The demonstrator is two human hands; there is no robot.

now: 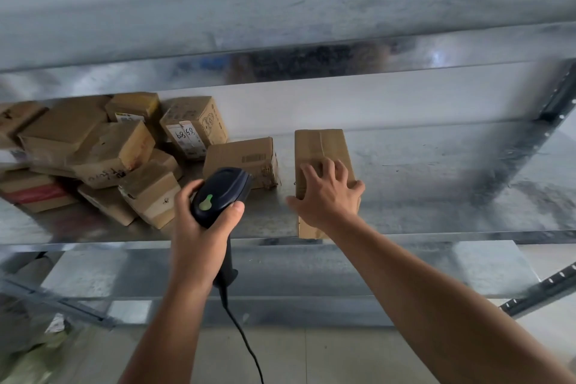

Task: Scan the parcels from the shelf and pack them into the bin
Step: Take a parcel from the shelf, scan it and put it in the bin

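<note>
Right hand (327, 196) on a parcel (321, 146); left hand (199, 227) holding the scanner (223, 190).
The right hand lies spread on the lone parcel at the shelf (436, 184) front edge. The left hand curls round the dark scanner. Other parcels (93, 150) lie heaped toward the shelf's left end.

Dim, cool light; motion blur throughout, wide-angle bending at edges, glare on metal shelf (420, 165).

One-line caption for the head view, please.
Left hand grips barcode scanner; right hand rests on a lone parcel on the metal shelf.
</note>
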